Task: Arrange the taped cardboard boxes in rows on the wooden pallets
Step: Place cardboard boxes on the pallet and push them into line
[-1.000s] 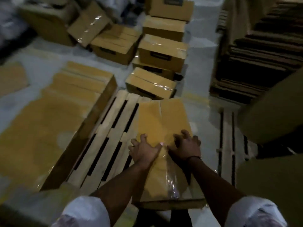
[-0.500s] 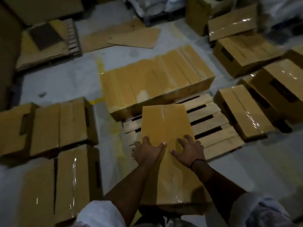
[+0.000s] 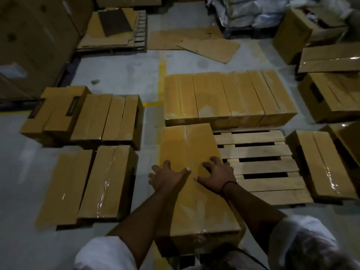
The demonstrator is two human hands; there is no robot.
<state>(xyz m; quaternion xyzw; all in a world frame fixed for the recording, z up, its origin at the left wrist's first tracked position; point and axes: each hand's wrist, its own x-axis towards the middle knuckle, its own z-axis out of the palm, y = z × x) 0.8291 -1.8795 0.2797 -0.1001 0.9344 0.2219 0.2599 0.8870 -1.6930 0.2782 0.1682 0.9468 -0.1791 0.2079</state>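
Note:
A long taped cardboard box [image 3: 192, 199] lies lengthwise on the left part of the wooden pallet [image 3: 263, 164]. Both my hands lie on its top. My left hand [image 3: 167, 177] presses flat near its left edge, fingers spread. My right hand [image 3: 217, 176] rests on the top near the right edge with fingers bent and spread. The box's far end touches a row of several taped boxes [image 3: 228, 96] standing side by side at the back of the pallet.
Taped boxes sit on the floor at the left [image 3: 87, 184] and further back left [image 3: 83, 115]. More boxes lie to the right of the pallet [image 3: 319, 164]. Flat cardboard sheets [image 3: 206, 45] lie on the grey floor beyond. A large carton [image 3: 35, 36] stands far left.
The view has swung round, so the pallet now lies to the right. The box has come to sit against the back row. Both hands stay on its top.

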